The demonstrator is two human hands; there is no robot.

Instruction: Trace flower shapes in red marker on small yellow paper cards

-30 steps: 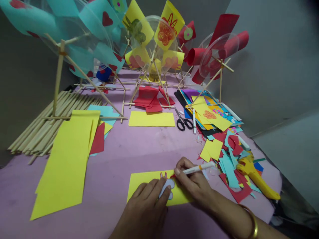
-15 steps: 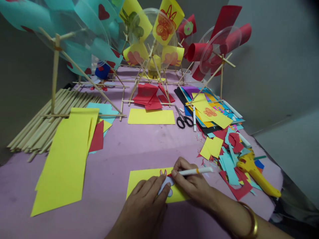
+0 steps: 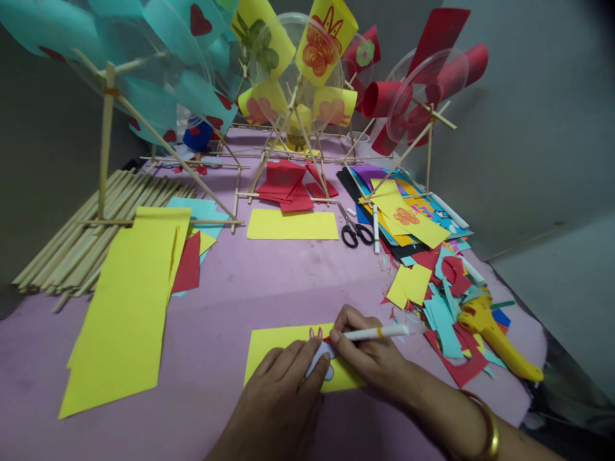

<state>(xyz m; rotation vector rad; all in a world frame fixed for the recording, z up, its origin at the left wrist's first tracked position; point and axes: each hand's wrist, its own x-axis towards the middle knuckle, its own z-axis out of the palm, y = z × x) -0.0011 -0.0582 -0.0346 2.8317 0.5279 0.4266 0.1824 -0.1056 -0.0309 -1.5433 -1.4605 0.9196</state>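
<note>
The table [image 3: 230,288] spreads flat in front of me, a steady base for drawing. The yellow sheet [image 3: 262,342] lies on it close to me, set crosswise, partly under both my hands. My left hand [image 3: 286,384] is palm down on it, thumb spread from the fingers, gripping nothing, only bearing down. My right hand [image 3: 368,349] is pinched on the pen [image 3: 371,333] near its point, the barrel sloping off to my right. The pale cutout [image 3: 327,349] sits on the sheet, held down by my left fingertips and partly hidden by them. For a clean outline, I'd press evenly so it can't slide, and run light strokes snug along the edge. The red tip [image 3: 327,339] is by the cutout's upper edge, just below the ears [image 3: 316,333]; whether it meets paper, I can't tell.
</note>
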